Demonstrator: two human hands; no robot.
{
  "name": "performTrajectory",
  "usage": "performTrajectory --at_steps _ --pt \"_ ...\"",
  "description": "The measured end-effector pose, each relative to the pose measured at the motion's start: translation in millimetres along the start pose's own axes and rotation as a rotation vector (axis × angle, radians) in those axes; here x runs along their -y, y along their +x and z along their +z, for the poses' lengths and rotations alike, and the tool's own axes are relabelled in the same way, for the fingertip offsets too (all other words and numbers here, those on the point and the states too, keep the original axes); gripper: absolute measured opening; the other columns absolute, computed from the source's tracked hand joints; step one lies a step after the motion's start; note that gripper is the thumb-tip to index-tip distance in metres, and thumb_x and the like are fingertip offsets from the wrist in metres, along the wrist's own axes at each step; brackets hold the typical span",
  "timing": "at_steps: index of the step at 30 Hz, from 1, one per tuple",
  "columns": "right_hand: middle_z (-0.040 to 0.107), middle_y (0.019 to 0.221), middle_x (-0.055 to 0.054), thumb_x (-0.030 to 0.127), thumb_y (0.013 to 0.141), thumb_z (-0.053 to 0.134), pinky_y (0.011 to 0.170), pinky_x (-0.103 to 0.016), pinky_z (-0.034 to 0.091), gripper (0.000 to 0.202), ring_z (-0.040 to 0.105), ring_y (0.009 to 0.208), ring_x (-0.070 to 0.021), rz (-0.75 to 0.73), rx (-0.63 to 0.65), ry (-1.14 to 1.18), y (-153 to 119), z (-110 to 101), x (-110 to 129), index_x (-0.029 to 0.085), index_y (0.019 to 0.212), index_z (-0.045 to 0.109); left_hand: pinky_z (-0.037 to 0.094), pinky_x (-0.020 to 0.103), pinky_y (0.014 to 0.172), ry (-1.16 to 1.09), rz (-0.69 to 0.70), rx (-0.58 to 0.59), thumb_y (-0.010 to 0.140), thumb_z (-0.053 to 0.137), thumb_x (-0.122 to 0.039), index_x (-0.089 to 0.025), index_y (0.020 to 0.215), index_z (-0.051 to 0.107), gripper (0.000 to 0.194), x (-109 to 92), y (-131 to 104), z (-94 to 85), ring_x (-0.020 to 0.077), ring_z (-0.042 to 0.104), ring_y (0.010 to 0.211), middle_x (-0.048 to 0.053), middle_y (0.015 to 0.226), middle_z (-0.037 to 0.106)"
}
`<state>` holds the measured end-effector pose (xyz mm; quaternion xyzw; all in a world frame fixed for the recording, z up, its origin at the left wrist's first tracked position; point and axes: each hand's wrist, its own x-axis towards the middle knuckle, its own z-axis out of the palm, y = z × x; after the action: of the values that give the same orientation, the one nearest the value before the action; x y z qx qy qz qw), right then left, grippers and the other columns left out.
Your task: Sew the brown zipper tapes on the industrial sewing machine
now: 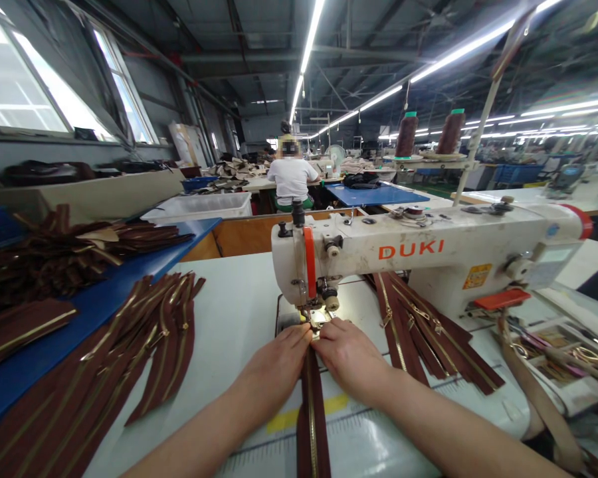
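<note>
A brown zipper strip (pixel 312 418) with gold teeth runs from the table's front edge up to the needle area of a white sewing machine (pixel 359 245). My left hand (pixel 279 362) lies at the strip's upper end on the left, its fingers pressed together on it beside the presser foot. From the right, my right hand (pixel 346 348) pinches the same end, with its fingers bent. The fingertips of both hands nearly meet just in front of the lit needle plate (pixel 321 317). The strip's very tip is hidden under the fingers.
Brown zippers (pixel 169 318) lie fanned out on the left, and more zippers (pixel 428 325) lie under the machine arm. A tray (pixel 561 358) of small parts sits at the right. Thread cones (pixel 406 136) stand behind. A person in a white shirt (pixel 292 179) sits ahead.
</note>
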<state>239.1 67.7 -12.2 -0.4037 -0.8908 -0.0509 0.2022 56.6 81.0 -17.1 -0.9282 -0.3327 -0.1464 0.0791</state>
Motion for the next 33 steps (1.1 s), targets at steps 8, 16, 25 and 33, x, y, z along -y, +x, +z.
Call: performTrajectory --at_steps 8,16,25,33 --pt "0.062 0.087 -0.005 0.018 0.090 0.054 0.075 -0.033 0.041 0.011 0.050 0.085 -0.0207 -0.010 0.009 0.002 0.3 -0.5 0.2 0.016 0.094 0.064 0.048 0.037 0.096 -0.007 -0.028 0.002 0.088 0.043 -0.008 -0.012 0.119 0.054 0.034 -0.8 -1.9 -3.3 0.0205 0.058 0.114 0.014 0.122 0.063" --pt "0.060 0.087 -0.005 0.016 0.090 0.053 0.074 -0.032 0.040 0.012 0.050 0.084 -0.0202 -0.004 0.012 0.002 -2.8 -1.7 1.0 0.016 0.095 0.064 0.052 0.038 0.093 -0.032 -0.093 -0.076 0.085 0.043 -0.006 -0.014 0.114 0.057 0.034 -3.5 -6.5 -2.0 0.0217 0.060 0.109 0.012 0.116 0.064" --pt "0.060 0.089 -0.005 0.017 0.091 0.050 0.075 -0.033 0.040 0.015 0.049 0.086 -0.0210 -0.021 0.012 0.010 -3.2 -3.2 0.6 0.016 0.098 0.063 0.054 0.038 0.088 -0.080 -0.121 -0.138 0.083 0.043 -0.004 -0.017 0.110 0.060 0.034 -7.0 -5.1 -2.9 0.0217 0.062 0.099 0.010 0.107 0.065" --pt "0.061 0.088 -0.006 0.015 0.090 0.051 0.076 -0.032 0.042 0.014 0.050 0.086 -0.0203 -0.001 0.026 0.043 -1.1 -5.4 1.6 0.015 0.096 0.064 0.054 0.038 0.087 -0.075 -0.127 -0.139 0.085 0.042 -0.006 -0.017 0.109 0.061 0.033 -7.8 -4.4 -5.3 0.0214 0.063 0.098 0.009 0.106 0.067"
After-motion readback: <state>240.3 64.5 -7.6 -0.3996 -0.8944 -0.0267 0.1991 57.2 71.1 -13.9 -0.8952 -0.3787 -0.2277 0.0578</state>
